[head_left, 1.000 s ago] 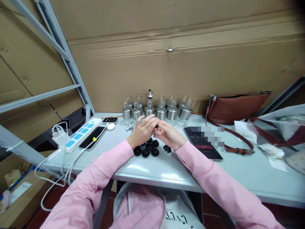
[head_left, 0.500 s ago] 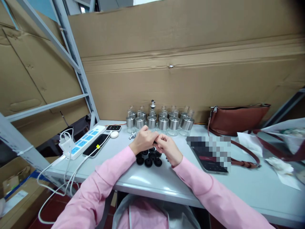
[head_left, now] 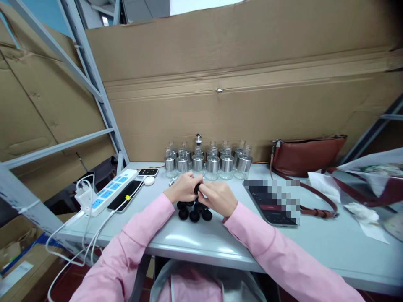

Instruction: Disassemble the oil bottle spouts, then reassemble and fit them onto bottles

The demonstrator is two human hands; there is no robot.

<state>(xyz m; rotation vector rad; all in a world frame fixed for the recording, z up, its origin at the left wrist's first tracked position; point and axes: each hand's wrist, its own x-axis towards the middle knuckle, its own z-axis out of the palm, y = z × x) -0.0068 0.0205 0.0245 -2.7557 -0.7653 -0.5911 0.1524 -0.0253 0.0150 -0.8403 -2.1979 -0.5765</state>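
Observation:
My left hand [head_left: 184,187] and my right hand [head_left: 218,196] meet over the middle of the table, fingers closed around a small round black cap-like piece [head_left: 197,189]. Its exact kind is partly hidden by my fingertips. Just below my hands lie several more round black pieces [head_left: 194,216] in a cluster on the tabletop. Behind my hands stand several clear glass bottles with silver metal bands [head_left: 213,163], upright in rows. One of them carries a metal pourer top [head_left: 198,139]. A small metal part [head_left: 172,181] lies left of my left hand.
On the left lie a white power strip [head_left: 110,191], a dark phone [head_left: 125,196], a small black device [head_left: 147,172] and white cables. To the right are a tablet [head_left: 267,205] and a brown bag [head_left: 308,156] with its strap. Cardboard [head_left: 176,84] rises behind the table [head_left: 176,241].
My hands have lowered slightly and turned, so the black piece between them shows more clearly. The right hand's fingers have stretched further toward the left hand. The view has shifted slightly.

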